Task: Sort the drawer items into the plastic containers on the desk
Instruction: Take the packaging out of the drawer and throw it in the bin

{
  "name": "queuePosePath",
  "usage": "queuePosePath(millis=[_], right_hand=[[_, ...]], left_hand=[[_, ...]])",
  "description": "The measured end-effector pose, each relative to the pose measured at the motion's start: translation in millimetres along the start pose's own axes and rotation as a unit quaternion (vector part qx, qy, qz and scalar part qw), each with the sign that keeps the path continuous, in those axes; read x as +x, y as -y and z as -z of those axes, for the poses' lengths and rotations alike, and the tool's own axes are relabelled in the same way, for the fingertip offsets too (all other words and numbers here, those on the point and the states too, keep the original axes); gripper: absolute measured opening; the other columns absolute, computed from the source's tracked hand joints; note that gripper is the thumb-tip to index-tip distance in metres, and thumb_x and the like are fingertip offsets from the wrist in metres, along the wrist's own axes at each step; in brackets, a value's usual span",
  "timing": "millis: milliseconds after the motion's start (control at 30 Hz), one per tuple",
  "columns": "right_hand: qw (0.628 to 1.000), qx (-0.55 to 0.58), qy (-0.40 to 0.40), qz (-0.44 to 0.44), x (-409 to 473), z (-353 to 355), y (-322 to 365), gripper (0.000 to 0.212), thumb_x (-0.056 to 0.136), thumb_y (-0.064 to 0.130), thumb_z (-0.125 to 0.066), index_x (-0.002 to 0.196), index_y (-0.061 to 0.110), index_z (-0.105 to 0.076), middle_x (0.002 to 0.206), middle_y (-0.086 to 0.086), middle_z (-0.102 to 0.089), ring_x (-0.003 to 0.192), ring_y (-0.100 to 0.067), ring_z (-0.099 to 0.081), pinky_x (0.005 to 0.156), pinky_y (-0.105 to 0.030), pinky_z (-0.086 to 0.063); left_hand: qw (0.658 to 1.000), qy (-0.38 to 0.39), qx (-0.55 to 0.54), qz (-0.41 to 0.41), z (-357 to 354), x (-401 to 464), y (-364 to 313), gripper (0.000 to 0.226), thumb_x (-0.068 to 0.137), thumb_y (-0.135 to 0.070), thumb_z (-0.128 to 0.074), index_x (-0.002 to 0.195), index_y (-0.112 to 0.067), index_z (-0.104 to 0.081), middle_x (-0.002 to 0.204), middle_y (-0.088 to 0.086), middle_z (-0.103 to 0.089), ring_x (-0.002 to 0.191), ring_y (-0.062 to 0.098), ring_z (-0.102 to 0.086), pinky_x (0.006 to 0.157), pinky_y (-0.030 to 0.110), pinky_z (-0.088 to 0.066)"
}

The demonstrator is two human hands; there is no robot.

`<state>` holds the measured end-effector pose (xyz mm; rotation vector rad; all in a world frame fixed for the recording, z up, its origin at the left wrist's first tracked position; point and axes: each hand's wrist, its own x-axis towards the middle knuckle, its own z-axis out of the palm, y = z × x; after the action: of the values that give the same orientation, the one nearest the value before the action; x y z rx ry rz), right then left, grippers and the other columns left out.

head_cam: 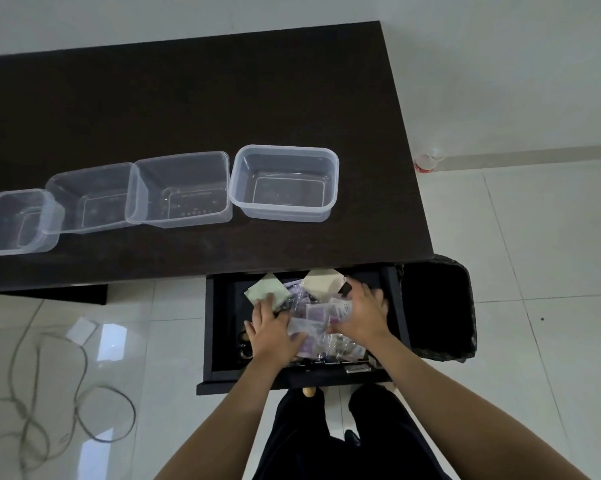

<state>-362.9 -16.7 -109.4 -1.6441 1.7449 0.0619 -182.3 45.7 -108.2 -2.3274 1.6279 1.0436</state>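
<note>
Both hands down in the open drawer [219, 327], pressed onto the clutter. Left hand [271, 332] flat, fingers spread wide over the pile of small plastic packets [321, 315], thumb out toward the drawer's left wall; closed on nothing. Right hand [363, 315] over the right side of the same pile, fingers splayed and slightly curled, thumb lying against a packet; whether that grip actually pinches anything, impossible to tell from here. Between and around the two hands: purple-tinted packets, clear bags, a pale green paper square [266, 289] peeking out past the left fingers, a cream card [321, 284] at the drawer's far edge just beside the right fingertips. Something dark and ring-shaped near the left thumb, too blurred to name.

Beyond the drawer, up on the dark worktop [223, 98], a row of four clear plastic containers [285, 183], all open-topped, the three on the left crowded edge to edge, the rightmost standing a little apart. Nothing from the drawer inside any of them.

Just right of the drawer, a black-lined bin [437, 306] on the tiled floor. Off to the left, a loose grey cable [84, 403] coiled on the tiles.
</note>
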Motion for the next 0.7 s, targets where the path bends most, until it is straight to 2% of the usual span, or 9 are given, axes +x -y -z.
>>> queuePosePath(millis=[67, 133, 233, 333, 400, 467, 533, 600, 700], right_hand=[[0.999, -0.022, -0.023, 0.027, -5, -4, 0, 0.100, 0.056, 0.052, -0.083, 0.138, 0.023, -0.035, 0.129, 0.000, -0.047, 0.122, -0.023, -0.036, 0.106, -0.041, -0.030], [0.999, 0.009, -0.020, 0.041, -9, -5, -2, 0.093, 0.056, 0.048, -0.085, 0.133, 0.022, -0.040, 0.126, -0.002, -0.047, 0.119, -0.023, -0.044, 0.101, -0.039, -0.039], [0.997, 0.059, -0.004, 0.058, -11, -3, -6, 0.084, 0.056, 0.040, -0.088, 0.127, 0.018, -0.048, 0.121, -0.003, -0.046, 0.106, -0.020, -0.055, 0.090, -0.035, -0.051], [0.994, 0.073, 0.013, 0.080, -9, -1, -8, 0.062, 0.057, 0.035, -0.088, 0.110, 0.015, -0.061, 0.109, -0.001, -0.056, 0.097, -0.018, -0.057, 0.083, -0.029, -0.050], [0.993, 0.048, 0.015, 0.105, -10, 0, -8, 0.049, 0.059, 0.036, -0.087, 0.097, 0.014, -0.065, 0.097, 0.000, -0.063, 0.091, -0.018, -0.056, 0.077, -0.029, -0.047], [0.991, 0.039, 0.002, 0.127, -12, 0, -8, 0.041, 0.062, 0.034, -0.085, 0.091, 0.014, -0.066, 0.093, 0.002, -0.066, 0.090, -0.018, -0.055, 0.075, -0.028, -0.044], [0.990, 0.061, -0.013, 0.129, -16, -1, -9, 0.037, 0.062, 0.031, -0.085, 0.088, 0.014, -0.066, 0.092, 0.004, -0.065, 0.090, -0.016, -0.053, 0.073, -0.026, -0.041], [0.989, 0.083, -0.017, 0.121, -17, -1, -9, 0.035, 0.062, 0.029, -0.085, 0.087, 0.015, -0.066, 0.090, 0.005, -0.064, 0.089, -0.014, -0.052, 0.074, -0.026, -0.042], [0.987, 0.119, -0.031, 0.103, -19, 1, -5, 0.027, 0.065, 0.026, -0.084, 0.083, 0.015, -0.067, 0.083, 0.007, -0.062, 0.081, -0.013, -0.055, 0.070, -0.027, -0.045]], left_hand=[[1.000, -0.010, -0.016, -0.009, 1, -1, 0, 0.040, 0.081, -0.043, -0.061, 0.117, -0.026, -0.059, 0.158, -0.003, -0.010, 0.147, 0.024, 0.001, 0.116, 0.057, 0.000], [0.999, -0.032, -0.034, -0.021, 3, -1, -1, 0.036, 0.080, -0.036, -0.061, 0.113, -0.023, -0.060, 0.151, -0.006, -0.027, 0.144, 0.021, -0.019, 0.117, 0.055, -0.003], [0.995, -0.038, -0.085, -0.039, 7, -4, -3, 0.042, 0.077, -0.027, -0.063, 0.116, -0.020, -0.052, 0.127, -0.002, -0.050, 0.121, 0.022, -0.048, 0.112, 0.046, -0.031], [0.986, 0.009, -0.167, -0.026, 11, -7, -9, 0.068, 0.072, -0.018, -0.070, 0.132, -0.021, -0.038, 0.125, 0.000, -0.050, 0.110, 0.020, -0.054, 0.090, 0.033, -0.047], [0.985, 0.024, -0.170, -0.027, 10, -6, -11, 0.088, 0.069, -0.018, -0.074, 0.143, -0.020, -0.026, 0.131, -0.001, -0.040, 0.114, 0.020, -0.052, 0.085, 0.030, -0.047], [0.985, 0.025, -0.166, -0.030, 9, -3, -12, 0.093, 0.069, -0.022, -0.075, 0.146, -0.022, -0.023, 0.133, -0.003, -0.040, 0.115, 0.020, -0.052, 0.084, 0.029, -0.048], [0.986, 0.032, -0.157, -0.041, 11, -1, -13, 0.076, 0.070, -0.022, -0.073, 0.137, -0.024, -0.038, 0.119, -0.004, -0.054, 0.106, 0.018, -0.057, 0.081, 0.030, -0.050], [0.988, 0.030, -0.144, -0.041, 14, 1, -16, 0.046, 0.072, -0.017, -0.069, 0.115, -0.023, -0.055, 0.099, -0.004, -0.061, 0.093, 0.017, -0.061, 0.077, 0.031, -0.054], [0.990, 0.029, -0.130, -0.044, 20, -1, -18, 0.020, 0.079, -0.020, -0.066, 0.098, -0.020, -0.062, 0.085, -0.004, -0.061, 0.082, 0.016, -0.061, 0.070, 0.027, -0.051]])
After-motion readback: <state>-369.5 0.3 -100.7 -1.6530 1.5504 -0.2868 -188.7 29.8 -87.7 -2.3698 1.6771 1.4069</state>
